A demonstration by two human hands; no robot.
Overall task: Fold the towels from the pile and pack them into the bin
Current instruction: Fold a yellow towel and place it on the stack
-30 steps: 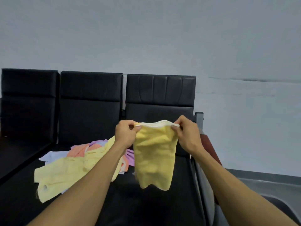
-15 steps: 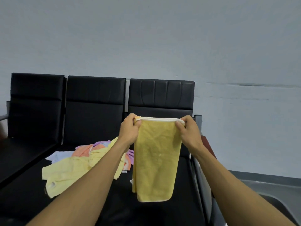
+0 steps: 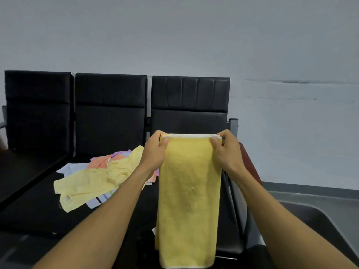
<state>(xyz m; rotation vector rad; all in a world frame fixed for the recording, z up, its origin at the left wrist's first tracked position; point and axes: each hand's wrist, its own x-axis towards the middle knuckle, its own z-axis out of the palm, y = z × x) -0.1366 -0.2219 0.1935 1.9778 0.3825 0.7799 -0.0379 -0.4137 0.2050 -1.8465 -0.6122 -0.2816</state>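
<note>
Over the black seats [image 3: 108,133] we hold the yellow towel [image 3: 189,195] hanging (white hem up); behind lies the towel pile [image 3: 93,181]. Our left hand [image 3: 155,150] and right hand [image 3: 227,150] each pinch a top corner.

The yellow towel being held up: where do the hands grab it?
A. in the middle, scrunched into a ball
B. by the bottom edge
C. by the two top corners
C: the left hand and the right hand each pinch a top corner, so the yellow towel hangs straight down.
</note>
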